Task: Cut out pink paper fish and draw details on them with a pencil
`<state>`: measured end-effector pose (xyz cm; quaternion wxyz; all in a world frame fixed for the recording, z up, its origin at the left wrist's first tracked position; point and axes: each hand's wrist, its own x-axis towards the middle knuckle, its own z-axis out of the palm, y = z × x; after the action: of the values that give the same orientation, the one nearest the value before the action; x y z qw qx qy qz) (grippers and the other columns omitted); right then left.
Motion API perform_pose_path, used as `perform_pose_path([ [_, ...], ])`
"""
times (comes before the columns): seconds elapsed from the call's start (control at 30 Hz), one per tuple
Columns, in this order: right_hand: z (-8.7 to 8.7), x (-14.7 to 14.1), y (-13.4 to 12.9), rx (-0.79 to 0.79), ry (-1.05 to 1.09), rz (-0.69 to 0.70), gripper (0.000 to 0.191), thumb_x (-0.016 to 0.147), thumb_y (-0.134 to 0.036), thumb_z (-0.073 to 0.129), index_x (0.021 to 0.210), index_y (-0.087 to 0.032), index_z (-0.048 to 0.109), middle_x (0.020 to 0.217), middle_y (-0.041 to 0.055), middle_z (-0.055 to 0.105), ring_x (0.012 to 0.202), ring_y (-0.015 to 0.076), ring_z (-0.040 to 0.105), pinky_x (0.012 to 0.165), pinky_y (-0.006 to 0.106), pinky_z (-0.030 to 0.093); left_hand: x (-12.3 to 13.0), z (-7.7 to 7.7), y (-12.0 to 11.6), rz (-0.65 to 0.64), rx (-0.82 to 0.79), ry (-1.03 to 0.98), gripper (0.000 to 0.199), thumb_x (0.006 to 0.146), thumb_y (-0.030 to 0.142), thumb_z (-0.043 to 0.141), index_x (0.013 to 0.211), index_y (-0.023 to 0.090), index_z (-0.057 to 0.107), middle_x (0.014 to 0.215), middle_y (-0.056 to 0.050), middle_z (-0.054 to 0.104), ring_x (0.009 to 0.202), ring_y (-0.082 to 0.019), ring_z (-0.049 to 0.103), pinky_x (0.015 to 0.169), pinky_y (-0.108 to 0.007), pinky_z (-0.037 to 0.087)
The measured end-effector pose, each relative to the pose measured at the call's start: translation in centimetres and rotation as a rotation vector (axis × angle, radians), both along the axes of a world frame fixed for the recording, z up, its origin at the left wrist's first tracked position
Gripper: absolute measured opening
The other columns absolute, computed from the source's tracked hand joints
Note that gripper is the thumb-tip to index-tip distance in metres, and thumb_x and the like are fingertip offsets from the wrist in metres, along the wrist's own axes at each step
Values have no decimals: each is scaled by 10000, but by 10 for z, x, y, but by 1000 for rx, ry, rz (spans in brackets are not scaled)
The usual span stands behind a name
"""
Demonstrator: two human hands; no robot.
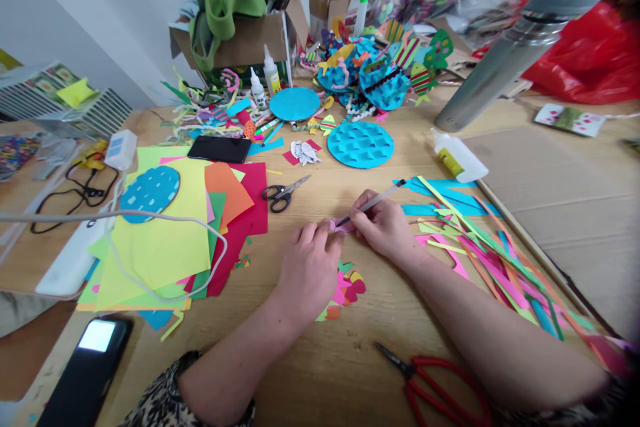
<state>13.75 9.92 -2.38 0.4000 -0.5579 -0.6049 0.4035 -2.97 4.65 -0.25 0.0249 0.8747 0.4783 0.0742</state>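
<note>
My right hand (381,221) is closed around a gel pen (385,192) with a clear barrel. The pen's tip meets a small pink paper piece (342,225) on the wooden table. From the left, my left hand (313,265) presses its bent fingertips on that paper and pins it down; part of the paper is hidden under the fingers. Small cut paper shapes (347,287) in pink, green, red and orange lie beside the left wrist. Black-handled scissors (283,195) rest beyond the left hand, and red-handled scissors (430,380) lie near my right forearm.
Coloured paper sheets (175,240) lie left, crossed by a white cable (220,260). Paper strips (500,260) spread out right. A glue bottle (457,159), a metal flask (493,70) and blue scaled discs (360,145) stand or lie farther back. Another person's arm (37,347) shows far left.
</note>
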Motion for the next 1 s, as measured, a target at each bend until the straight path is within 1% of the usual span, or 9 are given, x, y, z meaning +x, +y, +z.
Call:
perform_pose_path([
  [0.27, 0, 0, -1, 9, 0, 17, 102, 742, -246, 564, 674, -220, 492, 480, -38, 531, 419, 127, 486, 429, 243, 337, 0, 2, 0, -1, -13, 22, 389, 914, 105, 509, 1291, 129, 604, 1325, -139, 599, 1080, -284, 550, 912, -454, 506],
  [0.53, -4, 1, -1, 10, -7, 39, 110, 755, -251, 576, 682, -214, 502, 498, -39, 526, 427, 121, 483, 423, 240, 334, 0, 0, 0, 0, 7, 14, 383, 915, 103, 508, 1283, 131, 613, 1311, -134, 610, 1067, -283, 549, 903, -455, 505],
  [0.67, -1, 0, -2, 24, 11, 36, 125, 763, -258, 587, 674, -214, 511, 515, -33, 531, 438, 126, 493, 428, 247, 347, 0, 1, 0, -4, 1, 11, 389, 902, 91, 507, 1273, 128, 619, 1309, -134, 610, 1069, -288, 545, 918, -461, 504],
  [0.73, 2, 0, -3, 49, 34, -7, 149, 780, -285, 595, 672, -216, 520, 526, -25, 534, 446, 132, 499, 431, 255, 359, 0, 1, 0, 1, -9, -5, 397, 889, 78, 508, 1266, 127, 620, 1309, -129, 607, 1081, -288, 537, 934, -461, 502],
  [0.83, 6, 0, -4, 147, 59, -130, 182, 816, -334, 600, 688, -219, 539, 561, -10, 551, 477, 141, 511, 455, 267, 387, 1, 1, -1, 16, -26, -51, 403, 857, 62, 523, 1237, 139, 632, 1294, -126, 603, 1112, -288, 515, 955, -462, 498],
  [0.9, 5, 0, -5, 213, 68, -197, 175, 831, -339, 601, 713, -220, 551, 596, 0, 570, 505, 150, 528, 477, 276, 409, 2, 0, -2, 28, -34, -88, 411, 838, 68, 541, 1233, 138, 630, 1284, -133, 591, 1144, -292, 491, 972, -464, 491],
  [1.0, 1, 1, -5, 257, 83, -245, 137, 854, -312, 597, 759, -222, 558, 635, 7, 586, 530, 158, 545, 496, 286, 430, 3, -3, -4, 43, -39, -134, 431, 821, 88, 566, 1247, 128, 617, 1290, -144, 548, 1189, -296, 449, 1007, -459, 471],
])
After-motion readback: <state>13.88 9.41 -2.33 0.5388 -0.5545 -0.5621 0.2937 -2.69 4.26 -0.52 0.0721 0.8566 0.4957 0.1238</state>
